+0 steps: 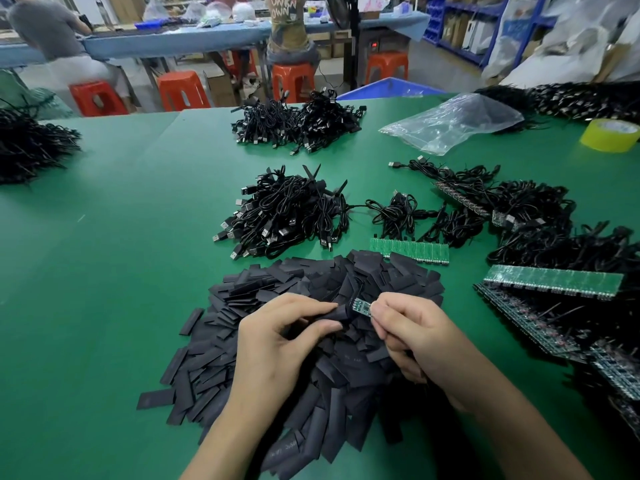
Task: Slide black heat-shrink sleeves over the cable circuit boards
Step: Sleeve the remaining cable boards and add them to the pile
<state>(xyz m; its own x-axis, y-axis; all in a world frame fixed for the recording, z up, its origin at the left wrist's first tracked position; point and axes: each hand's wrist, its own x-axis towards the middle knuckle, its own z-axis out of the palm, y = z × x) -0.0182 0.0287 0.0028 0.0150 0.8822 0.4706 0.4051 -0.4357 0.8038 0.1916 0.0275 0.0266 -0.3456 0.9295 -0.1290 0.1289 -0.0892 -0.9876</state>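
Note:
A big heap of flat black heat-shrink sleeves (277, 341) covers the green table in front of me. Above the heap, my left hand (277, 344) pinches one black sleeve (337, 313) between thumb and forefinger. My right hand (412, 330) pinches a small green circuit board (362, 305) by its right end. The board's left end meets the sleeve's mouth; I cannot tell how far it is inside. The board's cable is hidden among the sleeves.
Bundles of black USB cables (284, 209) lie beyond the heap. Strips of green boards (408, 251) sit to the right, with more boards and cables (550, 282) at the far right. A plastic bag (450, 123) and a yellow tape roll (611, 135) lie further back.

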